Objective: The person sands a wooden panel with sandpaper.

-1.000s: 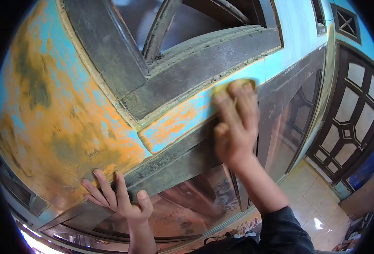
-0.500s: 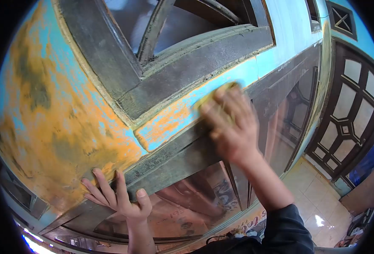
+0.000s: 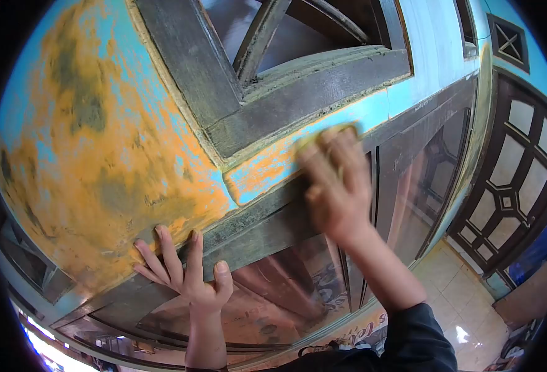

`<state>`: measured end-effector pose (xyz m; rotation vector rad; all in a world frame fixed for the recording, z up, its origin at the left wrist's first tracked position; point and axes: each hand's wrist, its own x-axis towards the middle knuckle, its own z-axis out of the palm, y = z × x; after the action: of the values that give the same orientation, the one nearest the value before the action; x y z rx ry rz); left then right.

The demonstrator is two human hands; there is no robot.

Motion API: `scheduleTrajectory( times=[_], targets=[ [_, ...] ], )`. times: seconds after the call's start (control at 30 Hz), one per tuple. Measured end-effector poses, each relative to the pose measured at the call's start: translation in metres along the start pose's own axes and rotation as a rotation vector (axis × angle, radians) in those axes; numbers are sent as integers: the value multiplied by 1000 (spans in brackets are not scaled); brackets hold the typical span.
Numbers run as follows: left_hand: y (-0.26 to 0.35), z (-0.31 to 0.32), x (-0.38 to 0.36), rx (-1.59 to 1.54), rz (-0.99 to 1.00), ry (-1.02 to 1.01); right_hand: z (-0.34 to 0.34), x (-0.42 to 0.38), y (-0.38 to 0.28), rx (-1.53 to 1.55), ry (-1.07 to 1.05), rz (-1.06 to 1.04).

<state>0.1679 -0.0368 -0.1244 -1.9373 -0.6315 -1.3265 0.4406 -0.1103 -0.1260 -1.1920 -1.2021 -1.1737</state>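
Note:
My right hand (image 3: 336,186) presses a small yellow pad (image 3: 323,135) against the blue painted strip (image 3: 273,166) of wall between two dark window frames. The hand is blurred and hides most of the pad. My left hand (image 3: 183,273) lies flat with spread fingers on the wall, where worn orange and blue paint (image 3: 112,167) meets the lower dark wooden frame (image 3: 255,232). It holds nothing.
An upper dark wooden window frame (image 3: 298,87) sits above the strip. Glass panes (image 3: 273,291) lie below it. A dark panelled door (image 3: 515,180) stands at the right, above a tiled floor (image 3: 465,297).
My right hand slid the pad left along the blue strip, then a little back right. The view shifted, so my left hand appears further right; it stays flat on the wall.

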Motion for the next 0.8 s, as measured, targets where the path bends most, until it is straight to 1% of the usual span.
scheduleTrajectory(
  times=[0.03, 0.1, 0.17, 0.2, 0.23, 0.3, 0.33, 0.37, 0.43, 0.5, 0.53, 0.57, 0.63, 0.67, 0.7, 0.77, 0.8],
  targets=[
    [0, 0, 0, -4, -2, 4, -2, -7, -20, 103, -106, -94],
    [0, 0, -1, -14, 1, 7, -7, -9, -18, 106, -158, -181],
    [-2, 0, -1, -15, 11, 7, -5, 0, 14, 2, -8, 4],
    [-3, 0, -2, -13, 16, 2, -5, 6, 26, 3, 83, 120],
    [-3, -1, -3, -9, 17, -5, -3, 5, 21, 5, 76, 106],
    [-2, -1, -2, -10, -2, -6, 5, 5, -2, 12, 71, 79],
    [-1, -2, -2, -13, -7, -7, 5, -1, -21, 67, -13, -31],
    [-1, -2, -3, -16, -5, -11, 1, -8, -38, 133, -150, -104],
    [-3, -3, -4, -23, 9, -21, -3, -8, -29, 116, -172, -178],
    [-4, -7, -3, -18, 12, -58, -1, 3, -3, 49, -7, 11],
    [-4, -11, -4, -20, 12, -83, 0, 7, 6, 75, 82, 107],
    [-2, -14, -4, -37, -5, -101, 0, 9, 0, 35, 77, 146],
    [0, -18, 0, -68, -35, -131, 9, 4, -31, 97, -2, -6],
    [0, -18, -1, -66, -36, -134, 3, -1, -50, 151, -145, -66],
    [0, -18, -2, -63, -34, -136, 2, -6, -61, 99, -197, -111],
    [-4, -20, -1, -78, -27, -146, 1, 1, -37, 100, -128, -99],
    [-4, -21, -2, -95, -36, -150, 2, 5, -25, 32, -54, 17]
  ],
)
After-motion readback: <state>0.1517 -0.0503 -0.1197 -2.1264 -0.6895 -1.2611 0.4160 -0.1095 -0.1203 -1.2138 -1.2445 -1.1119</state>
